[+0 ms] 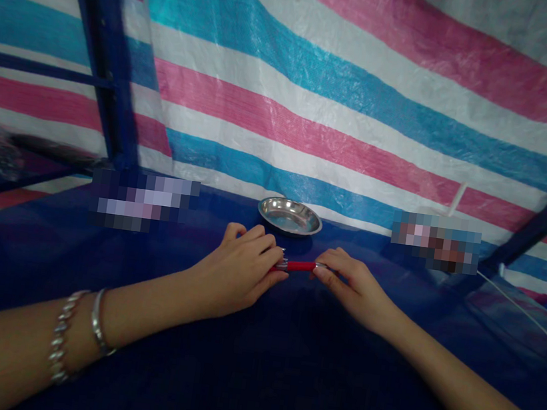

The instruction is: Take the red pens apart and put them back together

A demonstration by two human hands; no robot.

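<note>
A thin red pen-like stick (299,266) with silvery ends lies level just above the dark blue table cloth (252,364). My left hand (239,269) pinches its left end with curled fingers. My right hand (350,288) pinches the right end, fingers closed round it. Two silver bracelets (78,334) circle my left wrist. Just beyond the hands stands a small shiny metal dish (290,216); I see nothing in it.
A tarp (348,100) striped pink, blue and white hangs behind the table. Dark blue metal frame bars (106,55) stand at the left and right. A white cable (526,312) runs along the right side. Blurred patches sit at the back left and back right.
</note>
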